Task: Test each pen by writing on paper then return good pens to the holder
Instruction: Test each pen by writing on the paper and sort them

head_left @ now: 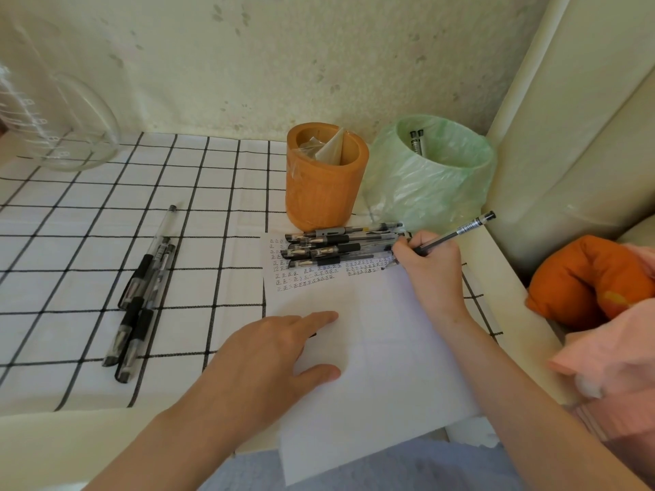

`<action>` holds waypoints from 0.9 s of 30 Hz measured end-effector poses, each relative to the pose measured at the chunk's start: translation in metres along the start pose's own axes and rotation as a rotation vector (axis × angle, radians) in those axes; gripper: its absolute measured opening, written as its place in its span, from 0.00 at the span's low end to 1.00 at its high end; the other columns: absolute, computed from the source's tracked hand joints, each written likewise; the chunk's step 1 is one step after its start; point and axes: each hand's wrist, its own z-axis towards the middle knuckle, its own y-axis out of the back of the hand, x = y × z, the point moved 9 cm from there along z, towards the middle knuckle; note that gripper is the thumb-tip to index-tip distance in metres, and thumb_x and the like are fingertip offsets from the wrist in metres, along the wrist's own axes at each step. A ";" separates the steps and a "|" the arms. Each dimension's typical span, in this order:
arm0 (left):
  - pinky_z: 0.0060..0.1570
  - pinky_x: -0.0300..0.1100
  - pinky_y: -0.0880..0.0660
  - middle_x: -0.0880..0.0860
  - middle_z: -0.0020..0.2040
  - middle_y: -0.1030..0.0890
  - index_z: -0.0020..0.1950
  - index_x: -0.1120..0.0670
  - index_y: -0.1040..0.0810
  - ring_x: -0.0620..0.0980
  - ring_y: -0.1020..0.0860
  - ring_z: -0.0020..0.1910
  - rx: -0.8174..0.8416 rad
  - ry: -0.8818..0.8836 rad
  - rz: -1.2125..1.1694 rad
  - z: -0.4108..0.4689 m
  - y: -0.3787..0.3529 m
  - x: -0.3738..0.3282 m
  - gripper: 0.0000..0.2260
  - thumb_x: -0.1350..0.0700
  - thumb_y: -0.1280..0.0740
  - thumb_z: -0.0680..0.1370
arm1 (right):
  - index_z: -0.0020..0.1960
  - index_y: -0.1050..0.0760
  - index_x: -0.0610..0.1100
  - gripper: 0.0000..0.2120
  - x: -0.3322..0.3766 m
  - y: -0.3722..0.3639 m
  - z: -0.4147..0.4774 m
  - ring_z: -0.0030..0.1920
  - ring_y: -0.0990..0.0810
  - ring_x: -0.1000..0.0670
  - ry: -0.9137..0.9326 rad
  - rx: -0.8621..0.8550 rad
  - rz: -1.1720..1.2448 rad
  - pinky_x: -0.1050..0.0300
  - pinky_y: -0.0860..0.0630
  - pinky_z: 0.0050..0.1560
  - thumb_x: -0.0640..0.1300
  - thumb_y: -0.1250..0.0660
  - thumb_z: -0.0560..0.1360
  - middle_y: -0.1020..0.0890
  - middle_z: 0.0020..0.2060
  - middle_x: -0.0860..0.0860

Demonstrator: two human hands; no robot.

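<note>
My right hand (pixel 430 267) grips a black gel pen (pixel 460 230) with its tip down on the white paper (pixel 372 349), at the end of rows of small written marks. My left hand (pixel 269 363) lies flat on the paper's left edge, fingers spread, holding nothing. A pile of several black pens (pixel 340 244) rests on the paper's top edge, just left of my right hand. The orange pen holder (pixel 324 175) stands behind that pile with only a clear wrapper inside. Several more pens (pixel 145 295) lie on the checked cloth to the left.
A bin lined with a green bag (pixel 430 175), two pens inside, stands right of the holder. A glass jar (pixel 53 118) lies at the far left. The checked tablecloth (pixel 88 214) covers the table. An orange cushion (pixel 588 278) and pink cloth (pixel 609 352) sit off the right edge.
</note>
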 end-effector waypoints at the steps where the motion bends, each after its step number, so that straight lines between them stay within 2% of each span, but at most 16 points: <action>1: 0.39 0.32 0.37 0.39 0.37 0.34 0.71 0.35 0.45 0.40 0.34 0.40 -0.002 0.001 0.002 0.000 0.000 0.000 0.26 0.37 0.41 0.74 | 0.27 0.38 0.41 0.19 0.000 0.000 0.000 0.25 0.42 0.57 0.003 0.001 -0.003 0.70 0.40 0.28 0.32 0.34 0.72 0.39 0.19 0.55; 5: 0.36 0.32 0.38 0.38 0.36 0.35 0.71 0.34 0.46 0.40 0.34 0.38 0.002 -0.005 0.017 0.000 0.001 0.000 0.26 0.36 0.41 0.74 | 0.27 0.38 0.42 0.19 0.002 -0.001 0.000 0.25 0.43 0.56 0.017 -0.001 -0.009 0.70 0.40 0.28 0.31 0.35 0.72 0.39 0.19 0.55; 14: 0.41 0.33 0.38 0.37 0.36 0.36 0.71 0.35 0.45 0.41 0.34 0.41 0.003 0.000 0.010 0.000 0.001 0.000 0.27 0.37 0.41 0.74 | 0.28 0.38 0.41 0.18 -0.001 0.001 0.000 0.25 0.43 0.56 0.000 -0.003 -0.025 0.65 0.40 0.29 0.32 0.34 0.72 0.39 0.19 0.55; 27: 0.38 0.33 0.39 0.38 0.35 0.36 0.71 0.35 0.46 0.41 0.34 0.40 0.012 0.005 0.025 0.001 0.000 0.000 0.27 0.37 0.41 0.74 | 0.28 0.38 0.41 0.18 0.000 0.001 0.001 0.26 0.43 0.56 -0.015 -0.002 -0.038 0.69 0.41 0.27 0.31 0.35 0.71 0.40 0.20 0.55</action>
